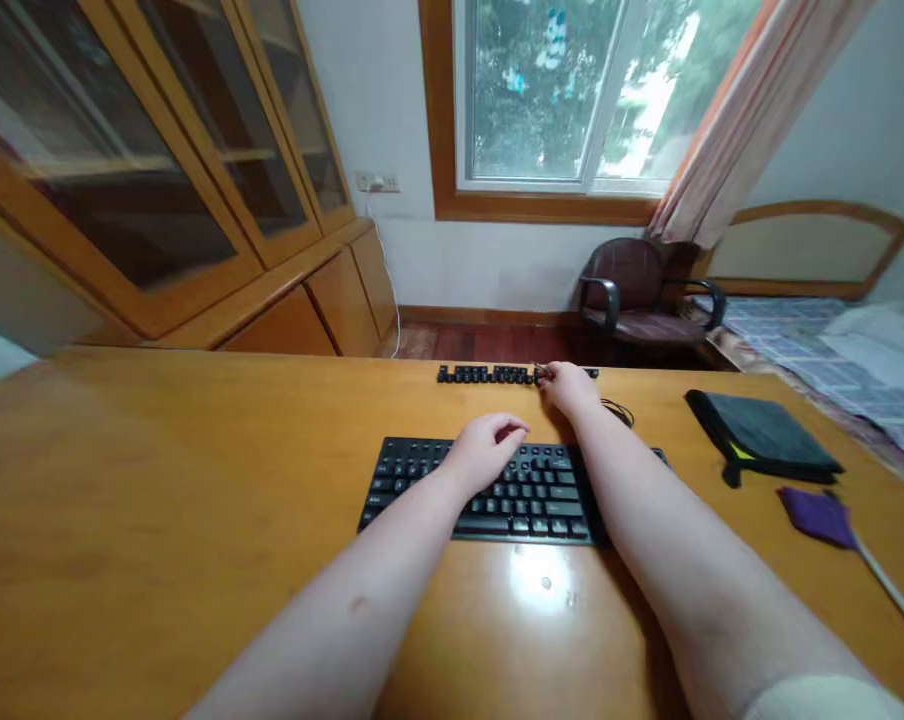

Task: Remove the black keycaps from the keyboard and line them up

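A black keyboard (549, 500) lies on the wooden desk in front of me. Over its upper middle is my left hand (489, 450), its fingers loosely curved and the thumb a little apart, with nothing visible in it. Near the desk's far edge, a row of loose black keycaps (482, 375) stands side by side. My right hand (568, 388) reaches to the right part of this row, fingers pinched together. Something thin shows at its fingertips, too small to make out. My right forearm covers part of the keyboard's right end.
A black cable (618, 410) lies beside my right wrist. On the right of the desk (159, 520) are a dark folded case (767, 435) and a purple pouch (818, 516) with a white strap. Beyond stand an armchair (636, 285), a bed (812, 340) and glass-fronted cabinets (272, 265).
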Demonstrator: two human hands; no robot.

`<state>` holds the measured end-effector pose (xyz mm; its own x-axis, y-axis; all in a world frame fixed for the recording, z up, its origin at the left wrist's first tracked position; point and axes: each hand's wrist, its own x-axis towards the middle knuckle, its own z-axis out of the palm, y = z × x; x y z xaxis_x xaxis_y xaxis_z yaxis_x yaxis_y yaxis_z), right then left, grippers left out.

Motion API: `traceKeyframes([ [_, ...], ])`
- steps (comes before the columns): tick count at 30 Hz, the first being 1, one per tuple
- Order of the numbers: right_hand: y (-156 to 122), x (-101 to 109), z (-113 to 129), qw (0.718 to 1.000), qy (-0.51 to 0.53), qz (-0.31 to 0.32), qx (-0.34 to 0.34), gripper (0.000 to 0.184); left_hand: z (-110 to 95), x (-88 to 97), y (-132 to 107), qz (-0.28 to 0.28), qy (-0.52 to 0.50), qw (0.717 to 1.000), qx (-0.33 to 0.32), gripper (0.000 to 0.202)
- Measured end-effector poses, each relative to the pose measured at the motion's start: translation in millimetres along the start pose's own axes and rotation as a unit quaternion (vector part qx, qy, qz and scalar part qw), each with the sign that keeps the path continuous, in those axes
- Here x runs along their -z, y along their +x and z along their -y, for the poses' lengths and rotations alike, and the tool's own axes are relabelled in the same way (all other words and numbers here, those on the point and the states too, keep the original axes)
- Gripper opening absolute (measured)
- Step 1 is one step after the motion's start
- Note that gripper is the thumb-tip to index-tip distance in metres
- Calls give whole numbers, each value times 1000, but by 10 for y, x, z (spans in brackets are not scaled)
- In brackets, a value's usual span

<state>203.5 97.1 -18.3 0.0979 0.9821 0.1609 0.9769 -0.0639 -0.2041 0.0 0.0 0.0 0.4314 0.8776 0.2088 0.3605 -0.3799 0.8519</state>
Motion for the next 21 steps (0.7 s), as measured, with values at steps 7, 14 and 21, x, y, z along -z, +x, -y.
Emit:
traceKeyframes([
  [7,1,-12,7,1000,11,8,0,23,16,-15,-1,3,-6,1000,-4,19],
  [14,6,-22,-8,1000,15,-3,7,22,4,-9,1,2,-15,1000,-4,19],
  [21,9,-32,-16,1000,24,-10,11,20,17,-10,2,2,-13,1000,-8,19],
])
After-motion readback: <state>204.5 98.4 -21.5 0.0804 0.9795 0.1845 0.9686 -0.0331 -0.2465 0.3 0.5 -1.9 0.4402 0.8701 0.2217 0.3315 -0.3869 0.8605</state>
